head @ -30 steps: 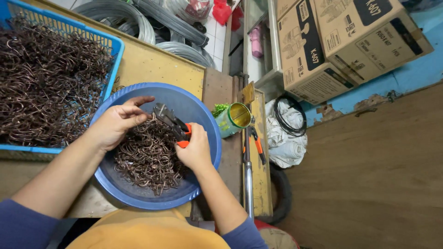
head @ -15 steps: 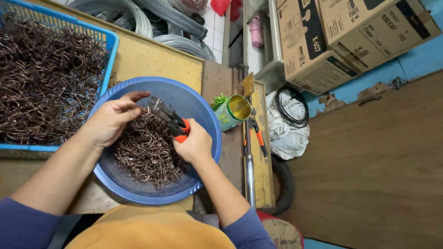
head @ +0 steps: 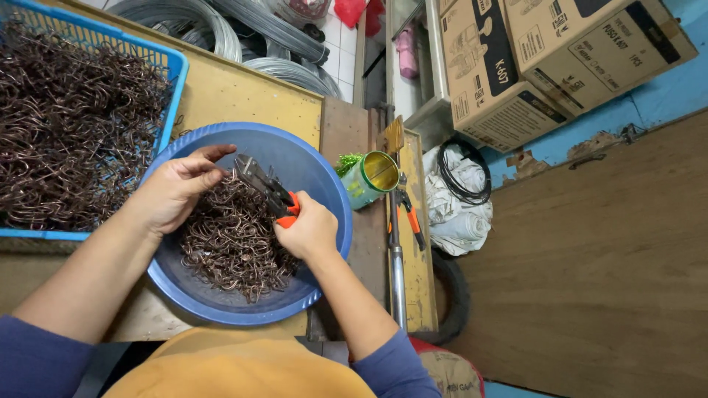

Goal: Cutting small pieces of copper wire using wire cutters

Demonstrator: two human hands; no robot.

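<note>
Orange-handled pliers (head: 269, 190) sit clenched in right hand (head: 308, 230); left hand (head: 173, 190) fingers pinch brown wire hooks (head: 232, 243).

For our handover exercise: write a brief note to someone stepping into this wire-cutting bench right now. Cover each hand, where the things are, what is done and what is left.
Right hand: closed round the orange grips of the cutting pliers, blades pointing into the blue basin.
Left hand: over the basin, fingers meeting the plier blades, seemingly feeding a wire piece; too small to confirm.
Things: a heap of brown wire pieces lies in the basin; far more fill the blue crate beside the left hand. A second orange-handled tool and a green tin sit beside the right hand.
Done: cannot be judged from this view.
Left: likely both heaps.
</note>
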